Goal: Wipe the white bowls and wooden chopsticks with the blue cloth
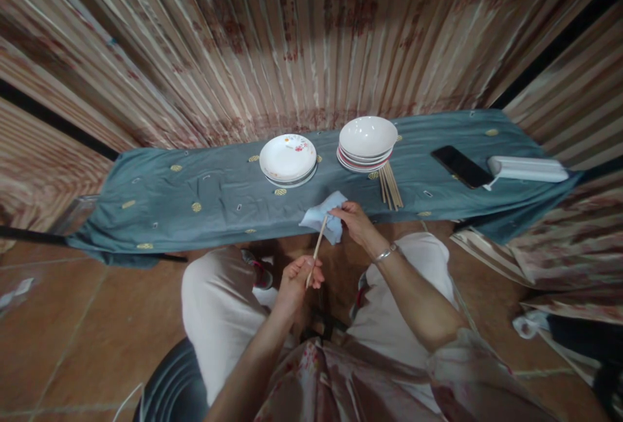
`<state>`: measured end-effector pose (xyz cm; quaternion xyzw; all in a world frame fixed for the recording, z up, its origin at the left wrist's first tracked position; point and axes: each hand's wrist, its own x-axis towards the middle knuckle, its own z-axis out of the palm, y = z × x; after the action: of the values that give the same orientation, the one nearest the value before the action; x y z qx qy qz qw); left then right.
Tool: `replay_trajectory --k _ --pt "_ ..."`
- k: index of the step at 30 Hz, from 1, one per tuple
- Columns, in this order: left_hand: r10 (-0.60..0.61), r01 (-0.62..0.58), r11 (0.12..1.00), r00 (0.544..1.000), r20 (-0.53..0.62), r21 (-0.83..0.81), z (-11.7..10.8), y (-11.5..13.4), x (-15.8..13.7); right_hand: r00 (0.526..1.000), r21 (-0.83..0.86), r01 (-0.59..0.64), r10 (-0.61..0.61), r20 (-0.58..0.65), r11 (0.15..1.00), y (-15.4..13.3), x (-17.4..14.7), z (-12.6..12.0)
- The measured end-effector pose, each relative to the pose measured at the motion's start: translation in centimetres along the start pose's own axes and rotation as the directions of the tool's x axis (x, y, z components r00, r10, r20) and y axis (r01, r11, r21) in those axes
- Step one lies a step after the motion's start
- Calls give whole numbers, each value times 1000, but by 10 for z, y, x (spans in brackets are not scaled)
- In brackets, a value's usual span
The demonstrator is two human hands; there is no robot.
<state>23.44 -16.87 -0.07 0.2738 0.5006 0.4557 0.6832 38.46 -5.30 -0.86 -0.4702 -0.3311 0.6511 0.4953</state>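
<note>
My left hand [299, 277] is closed around the lower part of a light wooden chopstick [318, 242], which slants up and to the right. A pale blue cloth [325, 212] meets its upper end. My right hand [354, 219] pinches that cloth at the near edge of the table. Whether one or two chopsticks are in my left hand, I cannot tell. Several more chopsticks [390, 186] lie side by side on the table, just beyond my right hand. Behind them stands a stack of white bowls [368, 137], and to its left a stack of white plates [288, 158] with a floral pattern.
A narrow table with a teal patterned cloth [219, 195] runs across in front of me. On its right side lie a black phone [461, 166] and a long white device [528, 169]. Pleated curtains [311, 39] hang behind. A dark round tub [170, 386] sits at lower left.
</note>
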Motion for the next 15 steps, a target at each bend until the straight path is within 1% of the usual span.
replay_trajectory --k 5,10,15 --pt "12 -12 1000 1000 -6 -23 4 6 4 994 -53 -50 55 94 997 4 -7 6" --pt "44 -44 999 999 4 -30 7 10 10 970 -125 -68 95 226 990 9 -11 12" --pt "30 -30 999 999 -24 -22 4 9 11 967 -176 -38 81 243 984 13 -9 10"
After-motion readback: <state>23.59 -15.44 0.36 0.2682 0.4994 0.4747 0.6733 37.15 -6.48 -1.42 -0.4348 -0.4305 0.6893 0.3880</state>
